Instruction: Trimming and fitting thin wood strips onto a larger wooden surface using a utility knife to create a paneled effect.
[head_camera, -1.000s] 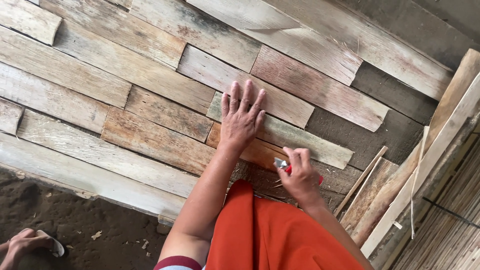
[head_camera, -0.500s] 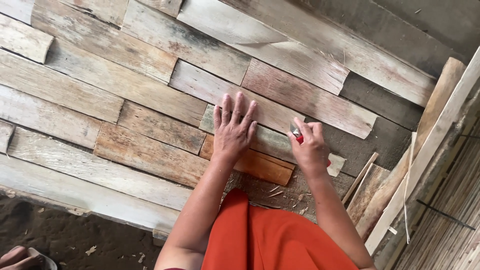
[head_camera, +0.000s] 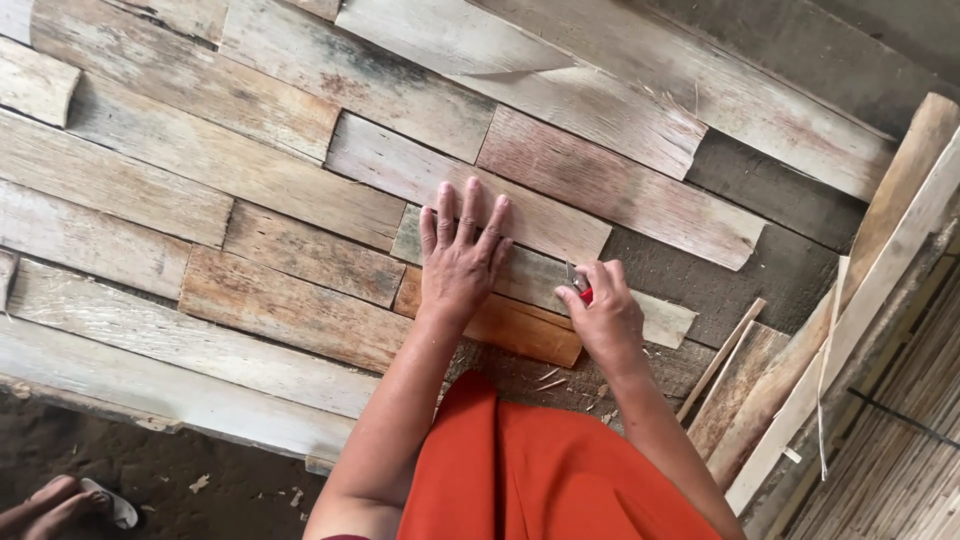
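Note:
My left hand lies flat, fingers spread, on a pale wooden slat that overlaps an orange-brown slat. Just to its right, my right hand is closed around a small tool with a red handle, its metal tip touching the pale slat. Both slats belong to a layered surface of weathered wooden planks. An orange garment covers my lap below the hands.
Loose wooden strips lean along the right side beside a woven bamboo wall. Dark backing shows where no slats lie. A foot in a sandal rests on the dirt floor at lower left.
My right hand with the red-handled tool has moved up from beside my lap onto the pale slat. My left hand stays pressed flat on it.

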